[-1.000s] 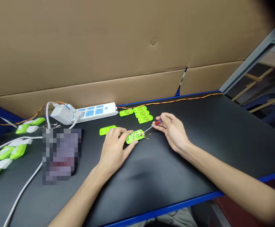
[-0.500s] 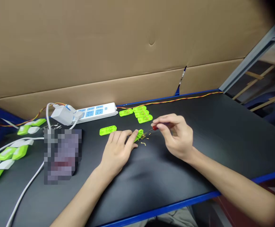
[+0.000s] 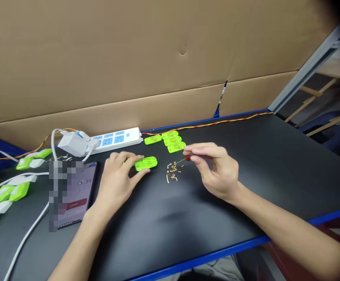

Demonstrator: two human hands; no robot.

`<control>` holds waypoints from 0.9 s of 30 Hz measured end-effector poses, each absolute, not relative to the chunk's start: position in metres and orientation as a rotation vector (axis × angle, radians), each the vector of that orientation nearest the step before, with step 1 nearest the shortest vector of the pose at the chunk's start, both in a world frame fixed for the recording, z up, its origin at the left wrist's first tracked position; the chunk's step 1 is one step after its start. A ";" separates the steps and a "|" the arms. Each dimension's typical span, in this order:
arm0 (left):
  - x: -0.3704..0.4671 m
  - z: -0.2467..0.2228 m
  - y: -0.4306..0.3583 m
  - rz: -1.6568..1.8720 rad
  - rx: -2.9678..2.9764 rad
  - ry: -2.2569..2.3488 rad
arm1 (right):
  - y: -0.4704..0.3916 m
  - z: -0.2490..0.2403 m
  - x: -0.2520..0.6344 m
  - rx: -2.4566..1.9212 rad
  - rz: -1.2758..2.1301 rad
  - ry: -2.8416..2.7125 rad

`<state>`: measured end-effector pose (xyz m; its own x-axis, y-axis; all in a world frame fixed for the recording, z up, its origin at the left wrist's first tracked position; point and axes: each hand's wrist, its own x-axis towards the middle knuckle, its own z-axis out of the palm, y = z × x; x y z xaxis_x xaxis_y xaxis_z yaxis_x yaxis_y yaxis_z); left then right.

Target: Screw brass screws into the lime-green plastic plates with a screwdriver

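Note:
My left hand [image 3: 117,180] grips a green plastic case piece [image 3: 146,163] between thumb and fingers, its hollow side facing up. A bit of green also shows under the fingers. In my right hand [image 3: 216,169] is a thin screwdriver with a red handle [image 3: 188,157], pinched between thumb and fingertips, its shaft pointing left. Several small brass-coloured metal pieces [image 3: 173,168] lie loose on the black table between my hands, below the screwdriver tip. Behind them, several green case pieces [image 3: 175,147] with reddish parts inside lie in a group.
A white power strip [image 3: 114,141] with plugged adapters stands at the back left. A partly pixelated phone [image 3: 80,187] lies left of my left hand, with white cables nearby. More green and white pieces [image 3: 20,191] lie far left. Cardboard [image 3: 129,58] rises behind the table.
My left hand has moved left with a green case piece, away from the screwdriver. More brass-coloured pieces now show spread on the table. My right hand still holds the screwdriver in nearly the same place.

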<state>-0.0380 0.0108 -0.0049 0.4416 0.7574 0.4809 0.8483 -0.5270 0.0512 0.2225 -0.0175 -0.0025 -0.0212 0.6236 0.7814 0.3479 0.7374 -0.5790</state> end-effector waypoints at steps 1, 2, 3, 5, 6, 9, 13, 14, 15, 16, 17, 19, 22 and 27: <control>-0.045 -0.003 0.013 -0.649 -2.542 -1.419 | -0.018 -0.002 0.223 -0.794 0.253 -1.664; -0.051 -0.002 0.015 -0.613 -2.587 -1.430 | -0.018 -0.001 0.223 -0.796 0.243 -1.704; -0.056 0.000 0.016 -0.556 -2.626 -1.443 | -0.017 0.000 0.224 -0.803 0.230 -1.733; -0.065 0.003 0.017 -0.417 -2.642 -1.485 | -0.016 0.002 0.224 -0.796 0.187 -1.733; -0.068 0.005 0.016 -0.345 -2.638 -1.508 | -0.015 0.002 0.225 -0.793 0.159 -1.715; -0.075 0.009 0.015 -0.179 -2.612 -1.566 | -0.012 0.004 0.226 -0.761 0.056 -1.728; -0.079 0.011 0.014 -0.142 -2.574 -1.603 | -0.010 0.005 0.227 -0.795 0.049 -1.750; -0.080 0.011 0.014 -0.142 -2.578 -1.610 | -0.010 0.004 0.228 -0.807 0.061 -1.755; -0.080 0.011 0.014 -0.145 -2.586 -1.617 | -0.011 0.004 0.228 -0.818 0.073 -1.768; -0.081 0.010 0.014 -0.154 -2.593 -1.626 | -0.011 0.003 0.228 -0.823 0.087 -1.758; -0.081 0.009 0.015 -0.165 -2.600 -1.635 | -0.012 0.003 0.228 -0.824 0.104 -1.737; -0.082 0.007 0.015 -0.180 -2.611 -1.645 | -0.012 0.002 0.228 -0.822 0.120 -1.715; -0.083 0.005 0.017 -0.154 -2.617 -1.634 | -0.012 0.001 0.228 -0.803 0.087 -1.779; -0.085 0.003 0.018 -0.106 -2.628 -1.618 | -0.011 0.004 0.229 -0.786 0.063 -1.742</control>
<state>-0.0848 0.0182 0.0027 0.4489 0.8894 0.0864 0.8931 -0.4498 -0.0100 0.2289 -0.0109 0.0035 -0.1092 0.5306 0.8406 0.4687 0.7732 -0.4272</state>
